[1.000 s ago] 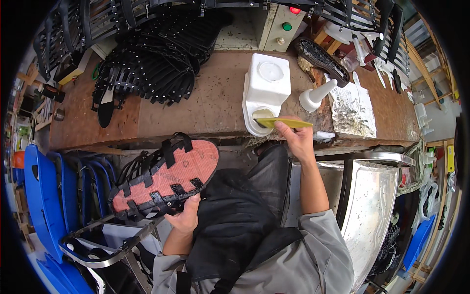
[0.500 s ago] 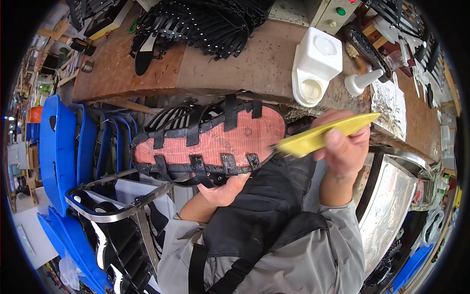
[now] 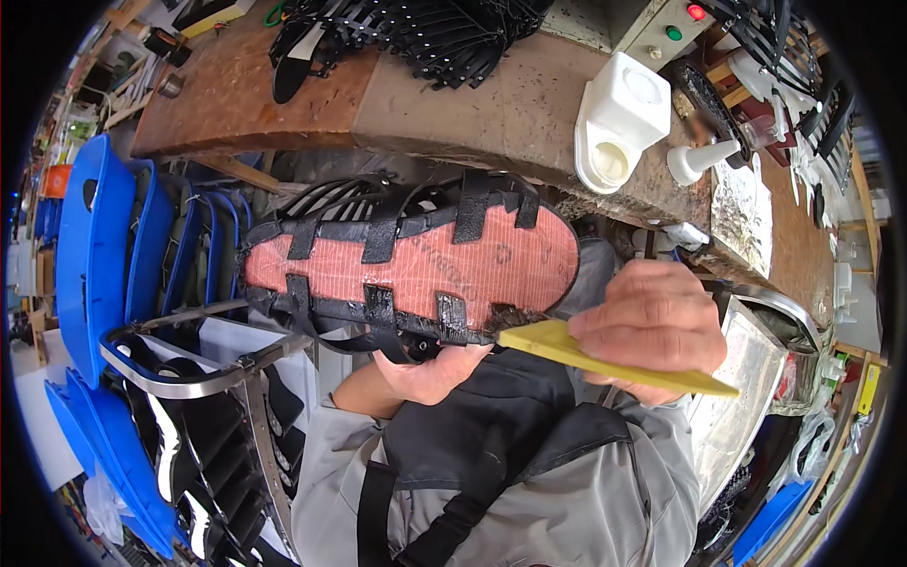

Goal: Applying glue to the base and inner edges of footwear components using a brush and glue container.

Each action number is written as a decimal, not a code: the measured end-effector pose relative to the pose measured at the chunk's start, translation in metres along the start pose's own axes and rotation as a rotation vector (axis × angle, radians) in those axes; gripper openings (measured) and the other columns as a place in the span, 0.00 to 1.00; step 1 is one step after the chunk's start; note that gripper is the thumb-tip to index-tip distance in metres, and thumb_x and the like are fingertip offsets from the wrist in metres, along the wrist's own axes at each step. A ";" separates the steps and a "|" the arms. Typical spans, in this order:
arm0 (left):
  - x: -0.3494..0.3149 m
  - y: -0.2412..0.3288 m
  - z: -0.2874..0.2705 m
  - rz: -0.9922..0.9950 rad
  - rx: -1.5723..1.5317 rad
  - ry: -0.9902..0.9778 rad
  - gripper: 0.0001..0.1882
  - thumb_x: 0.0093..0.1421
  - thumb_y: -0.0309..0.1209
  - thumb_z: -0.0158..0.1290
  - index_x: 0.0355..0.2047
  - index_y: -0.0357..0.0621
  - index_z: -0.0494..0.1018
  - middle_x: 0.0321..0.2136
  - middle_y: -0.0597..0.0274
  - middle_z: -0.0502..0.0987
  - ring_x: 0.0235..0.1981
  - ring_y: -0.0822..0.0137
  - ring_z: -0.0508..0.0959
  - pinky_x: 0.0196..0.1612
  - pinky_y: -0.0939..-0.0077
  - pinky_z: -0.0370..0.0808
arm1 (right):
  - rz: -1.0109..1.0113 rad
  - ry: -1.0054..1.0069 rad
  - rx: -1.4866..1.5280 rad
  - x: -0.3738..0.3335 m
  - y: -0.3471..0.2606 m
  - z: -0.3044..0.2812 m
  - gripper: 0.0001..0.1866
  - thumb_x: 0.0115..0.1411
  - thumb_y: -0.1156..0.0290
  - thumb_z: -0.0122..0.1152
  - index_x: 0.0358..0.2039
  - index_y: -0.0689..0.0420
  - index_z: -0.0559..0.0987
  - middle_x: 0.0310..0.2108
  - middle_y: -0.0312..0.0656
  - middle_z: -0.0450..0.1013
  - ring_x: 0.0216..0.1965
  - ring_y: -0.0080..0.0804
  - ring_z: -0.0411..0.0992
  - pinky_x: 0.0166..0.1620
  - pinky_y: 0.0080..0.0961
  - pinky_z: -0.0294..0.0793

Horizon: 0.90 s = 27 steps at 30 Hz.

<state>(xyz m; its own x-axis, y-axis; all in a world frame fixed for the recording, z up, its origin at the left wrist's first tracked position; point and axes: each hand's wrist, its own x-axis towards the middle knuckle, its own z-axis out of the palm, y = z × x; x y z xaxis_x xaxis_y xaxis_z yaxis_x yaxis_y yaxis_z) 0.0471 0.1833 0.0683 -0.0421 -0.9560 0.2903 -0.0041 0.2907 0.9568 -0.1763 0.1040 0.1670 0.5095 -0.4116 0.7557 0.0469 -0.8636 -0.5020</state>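
A strappy black sandal upper, sole side up with a reddish insole (image 3: 406, 269), is held across my lap. Black strap ends are folded over the insole's rim. My left hand (image 3: 430, 374) grips its near edge from below, the fingers hidden beneath it. My right hand (image 3: 652, 326) pinches a brush with a flat yellow handle (image 3: 605, 361). The dark bristles touch the near edge of the insole toward its broad right end, by a folded strap. Some strap ends on the near side look shiny and wet.
Beyond the sandal runs a brown workbench (image 3: 453, 104) with a pile of black strappy uppers (image 3: 406, 38). A white plastic container (image 3: 624, 123) and a white nozzle cap (image 3: 699, 161) stand on it. Blue trays (image 3: 94, 255) and a metal-framed rack (image 3: 179, 380) flank my left.
My right hand has brought the brush down and left, turning its handle's far end toward me. Its bristles have moved from the sandal's right tip to its near edge.
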 end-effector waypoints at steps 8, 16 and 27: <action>0.008 -0.008 0.007 0.033 -0.119 0.019 0.22 0.50 0.22 0.49 0.48 0.42 0.64 0.40 0.56 0.72 0.38 0.61 0.74 0.42 0.61 0.73 | -0.121 -0.011 -0.058 0.005 0.001 -0.005 0.09 0.50 0.67 0.64 0.27 0.60 0.79 0.24 0.43 0.76 0.13 0.20 0.66 0.15 0.16 0.58; 0.009 -0.001 0.000 0.059 -0.220 -0.073 0.22 0.55 0.30 0.46 0.51 0.41 0.63 0.43 0.56 0.71 0.42 0.58 0.73 0.46 0.56 0.71 | -0.102 -0.058 -0.025 0.001 -0.003 -0.021 0.10 0.45 0.70 0.63 0.26 0.63 0.79 0.22 0.40 0.74 0.16 0.22 0.68 0.16 0.17 0.60; 0.026 0.004 0.009 0.086 -0.236 -0.050 0.18 0.59 0.33 0.45 0.48 0.38 0.68 0.43 0.60 0.73 0.43 0.61 0.74 0.49 0.58 0.69 | -0.129 -0.019 0.216 -0.008 0.008 -0.018 0.09 0.53 0.68 0.59 0.27 0.61 0.80 0.23 0.42 0.75 0.19 0.27 0.73 0.16 0.19 0.64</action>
<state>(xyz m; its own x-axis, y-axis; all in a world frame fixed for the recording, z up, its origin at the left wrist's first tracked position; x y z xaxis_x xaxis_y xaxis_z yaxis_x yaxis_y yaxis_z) 0.0366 0.1595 0.0793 -0.0816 -0.9232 0.3756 0.2345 0.3485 0.9075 -0.1954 0.0951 0.1640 0.5035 -0.2950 0.8121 0.2942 -0.8252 -0.4822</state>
